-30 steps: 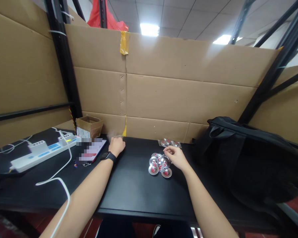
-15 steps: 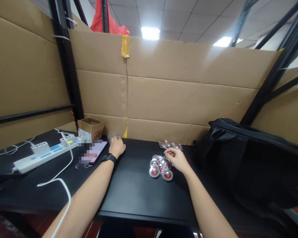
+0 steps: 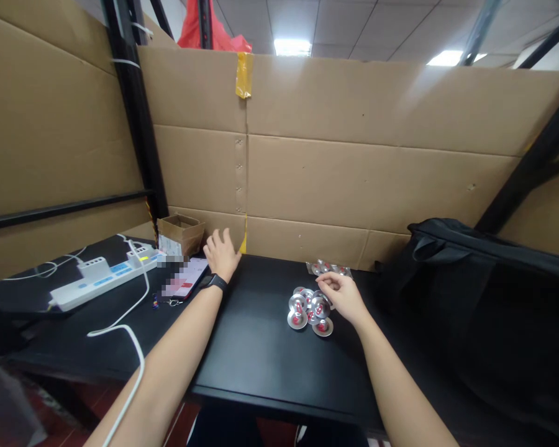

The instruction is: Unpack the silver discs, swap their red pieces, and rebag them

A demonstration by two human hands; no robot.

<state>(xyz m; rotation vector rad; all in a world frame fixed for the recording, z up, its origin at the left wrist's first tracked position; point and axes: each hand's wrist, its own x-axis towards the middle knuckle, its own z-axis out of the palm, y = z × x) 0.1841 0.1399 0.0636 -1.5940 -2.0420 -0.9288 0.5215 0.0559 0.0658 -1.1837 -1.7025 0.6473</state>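
Note:
My left hand is raised at the back of the black table, in front of the cardboard wall. Its fingers are spread and nothing shows in them. At a pile of small silver domed discs with red marks, which look like finger cymbals, is my right hand. Its thumb and forefinger are drawn together just above the right side of the pile; whatever they may pinch is hidden. Just behind the right hand lies a clear plastic pack of similar discs.
A small open cardboard box, a phone and a white power strip with cables are on the left. A large black bag fills the right side. Cardboard panels wall the back of the black table.
My left hand has lifted from the tabletop and spread its fingers; a clear plastic piece blurred beside it earlier no longer shows. The right hand stays at the pile. The view has shifted slightly.

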